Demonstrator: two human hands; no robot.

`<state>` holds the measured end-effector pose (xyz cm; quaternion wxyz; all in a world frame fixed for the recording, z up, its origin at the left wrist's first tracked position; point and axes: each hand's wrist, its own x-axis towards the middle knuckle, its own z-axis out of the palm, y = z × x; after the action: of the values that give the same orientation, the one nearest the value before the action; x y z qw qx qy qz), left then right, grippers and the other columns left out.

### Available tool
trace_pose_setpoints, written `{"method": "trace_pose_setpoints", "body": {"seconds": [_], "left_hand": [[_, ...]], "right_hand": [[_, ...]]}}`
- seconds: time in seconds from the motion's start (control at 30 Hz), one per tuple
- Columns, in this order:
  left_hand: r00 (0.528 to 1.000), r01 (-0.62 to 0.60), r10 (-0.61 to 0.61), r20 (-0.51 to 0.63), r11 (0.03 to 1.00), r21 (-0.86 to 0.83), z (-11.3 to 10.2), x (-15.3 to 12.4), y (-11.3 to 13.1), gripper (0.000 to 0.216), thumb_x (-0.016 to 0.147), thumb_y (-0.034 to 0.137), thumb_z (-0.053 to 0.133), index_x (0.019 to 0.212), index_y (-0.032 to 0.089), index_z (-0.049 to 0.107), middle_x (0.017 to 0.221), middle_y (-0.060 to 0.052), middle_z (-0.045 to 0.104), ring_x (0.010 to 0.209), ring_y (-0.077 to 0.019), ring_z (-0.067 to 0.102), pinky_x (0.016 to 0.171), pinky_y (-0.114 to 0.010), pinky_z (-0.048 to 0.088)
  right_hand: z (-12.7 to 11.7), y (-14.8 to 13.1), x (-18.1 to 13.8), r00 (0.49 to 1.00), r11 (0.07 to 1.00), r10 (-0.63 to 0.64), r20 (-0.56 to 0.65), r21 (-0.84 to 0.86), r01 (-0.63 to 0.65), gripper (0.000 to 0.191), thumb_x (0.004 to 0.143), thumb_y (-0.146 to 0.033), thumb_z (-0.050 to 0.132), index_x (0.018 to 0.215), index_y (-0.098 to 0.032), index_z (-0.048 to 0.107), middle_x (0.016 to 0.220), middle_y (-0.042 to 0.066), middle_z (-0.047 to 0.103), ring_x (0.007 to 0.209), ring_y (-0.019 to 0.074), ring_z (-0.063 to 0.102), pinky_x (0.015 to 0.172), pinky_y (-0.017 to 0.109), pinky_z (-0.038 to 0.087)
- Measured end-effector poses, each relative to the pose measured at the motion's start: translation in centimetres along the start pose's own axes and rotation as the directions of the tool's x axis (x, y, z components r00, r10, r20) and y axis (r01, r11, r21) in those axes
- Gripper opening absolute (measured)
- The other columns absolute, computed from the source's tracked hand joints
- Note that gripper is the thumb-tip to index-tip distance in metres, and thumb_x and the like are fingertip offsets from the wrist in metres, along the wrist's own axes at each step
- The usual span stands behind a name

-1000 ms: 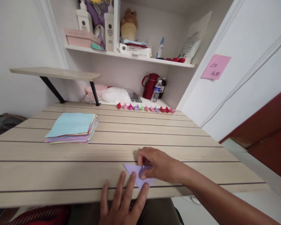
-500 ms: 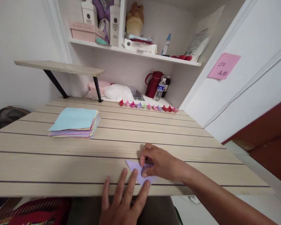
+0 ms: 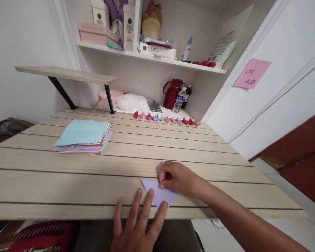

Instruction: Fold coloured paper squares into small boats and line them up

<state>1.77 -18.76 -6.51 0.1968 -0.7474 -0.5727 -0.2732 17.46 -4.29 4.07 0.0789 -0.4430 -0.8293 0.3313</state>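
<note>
desk (image 3: 68, 182): pale wood w/ dark grooves, the big flat surface you're working on; your paper sits at its near edge, just right of centre.
paper stack (image 3: 82, 137): coloured sheets, blue on top, far left and well apart from your hands.
row of folded pieces (image 3: 166, 119): small red, pink, purple and green shapes lined along the back of the desk (none near your hands).
left hand (image 3: 138, 224): grip flat and open, fingers spread; the fingertips press the lower-left part of the purple sheet, holding nothing.
right hand (image 3: 180, 179): grip closed to a pinch, thumb and forefinger on the sheet's top edge near its middle; the other fingers are curled, so exactly what they touch I can't tell.
purple paper (image 3: 159, 194): folded to a triangle, point toward you, lying flat on the desk under both hands.
handling: likely v. light, thin and floppy, creases for good, prob. slides on smooth wood. You'd best pin it flat w/ fingertips and take it by an edge or corner, not the middle.
</note>
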Motion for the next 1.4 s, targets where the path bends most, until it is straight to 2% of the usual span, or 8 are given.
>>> {"method": "trace_pose_setpoints", "body": {"seconds": [0.23, 0.37, 0.5, 0.6, 0.63, 0.77, 1.03, 1.4], "left_hand": [[0.999, 0.041, -0.041, -0.016, 0.998, -0.047, 0.3, -0.5, 0.2, 0.058, 0.09, 0.014, 0.045, 0.14, 0.043, 0.049, 0.141, -0.002, 0.06, 0.127, -0.023, 0.056, 0.121, -0.055, 0.006], [0.957, 0.206, -0.253, -0.143, 0.937, -0.282, -0.7, 0.9, -1.2, 0.06, 0.089, 0.009, 0.045, 0.142, 0.038, 0.046, 0.136, -0.006, 0.062, 0.123, -0.019, 0.058, 0.115, -0.046, 0.03], [0.784, 0.443, -0.616, 0.075, 0.471, -0.763, -2.0, 7.1, -5.0, 0.05, 0.09, 0.041, 0.056, 0.138, 0.033, 0.047, 0.141, -0.009, 0.054, 0.126, -0.0275, 0.055, 0.105, -0.048, 0.043], [0.597, 0.542, -0.686, 0.416, -0.038, -0.84, -1.7, 13.5, -7.4, 0.068, 0.074, 0.047, 0.077, 0.135, 0.032, 0.05, 0.148, -0.011, 0.046, 0.13, -0.0294, 0.051, 0.109, -0.049, 0.039], [0.585, 0.549, -0.675, 0.45, -0.079, -0.832, -1.2, 15.3, -7.8, 0.07, 0.073, 0.049, 0.078, 0.134, 0.029, 0.051, 0.146, -0.013, 0.047, 0.127, -0.0296, 0.053, 0.109, -0.05, 0.039], [0.621, 0.546, -0.572, 0.536, -0.176, -0.819, 1.6, 19.0, -7.6, 0.062, 0.078, 0.062, 0.068, 0.12, 0.018, 0.061, 0.114, -0.017, 0.069, 0.105, -0.0284, 0.067, 0.098, -0.049, 0.048], [0.693, 0.431, -0.563, 0.451, -0.178, -0.885, 3.8, 18.6, -6.9, 0.064, 0.07, 0.065, 0.073, 0.115, 0.02, 0.065, 0.111, -0.01, 0.072, 0.101, -0.0203, 0.068, 0.091, -0.031, 0.049], [0.633, 0.42, -0.597, 0.493, -0.27, -0.867, 3.7, 18.4, -7.1, 0.047, 0.057, 0.052, 0.086, 0.081, 0.014, 0.071, 0.069, 0.002, 0.067, 0.059, -0.0072, 0.054, 0.065, -0.021, 0.048]], "right_hand": [[0.3, 0.6, 0.1, 0.999, 0.962, 0.04, -0.015, 0.271, -0.034, 0.009, 0.068, -0.018, 0.075, 0.065, -0.018, 0.066, 0.066, -0.002, 0.062, 0.061, 0.0122, 0.052, 0.056, 0.024, 0.036], [-0.4, 1.3, 1.0, 0.994, 0.858, 0.103, -0.023, 0.507, -0.078, 0.01, 0.063, -0.019, 0.077, 0.064, -0.017, 0.067, 0.06, -0.002, 0.061, 0.058, 0.0117, 0.048, 0.055, 0.025, 0.032], [-2.2, 1.3, 3.6, 0.982, 0.772, 0.135, -0.135, 0.635, -0.019, 0.019, 0.061, -0.029, 0.08, 0.063, -0.016, 0.066, 0.058, -0.002, 0.06, 0.056, 0.0114, 0.047, 0.055, 0.026, 0.032], [-3.5, 0.7, 5.8, 0.955, 0.691, 0.156, -0.253, 0.718, 0.077, 0.027, 0.059, -0.036, 0.081, 0.064, -0.016, 0.064, 0.059, -0.002, 0.058, 0.056, 0.0104, 0.044, 0.056, 0.026, 0.031], [-3.7, 0.5, 6.3, 0.944, 0.662, 0.168, -0.285, 0.742, 0.106, 0.028, 0.059, -0.038, 0.081, 0.064, -0.017, 0.063, 0.058, -0.003, 0.057, 0.056, 0.0102, 0.043, 0.056, 0.026, 0.031], [-3.4, 0.4, 7.4, 0.896, 0.544, 0.242, -0.372, 0.817, 0.192, 0.034, 0.057, -0.043, 0.08, 0.063, -0.017, 0.06, 0.059, -0.002, 0.057, 0.056, 0.0103, 0.044, 0.057, 0.026, 0.031], [-2.5, 1.0, 7.2, 0.836, 0.423, 0.323, -0.443, 0.858, 0.291, 0.036, 0.054, -0.042, 0.085, 0.059, -0.017, 0.06, 0.056, -0.002, 0.057, 0.055, 0.0104, 0.044, 0.057, 0.026, 0.034], [-1.4, 0.4, 7.3, 0.826, 0.408, 0.312, -0.47, 0.851, 0.331, 0.033, 0.054, -0.038, 0.084, 0.058, -0.017, 0.059, 0.053, -0.002, 0.055, 0.054, 0.0115, 0.046, 0.057, 0.027, 0.037]]}}
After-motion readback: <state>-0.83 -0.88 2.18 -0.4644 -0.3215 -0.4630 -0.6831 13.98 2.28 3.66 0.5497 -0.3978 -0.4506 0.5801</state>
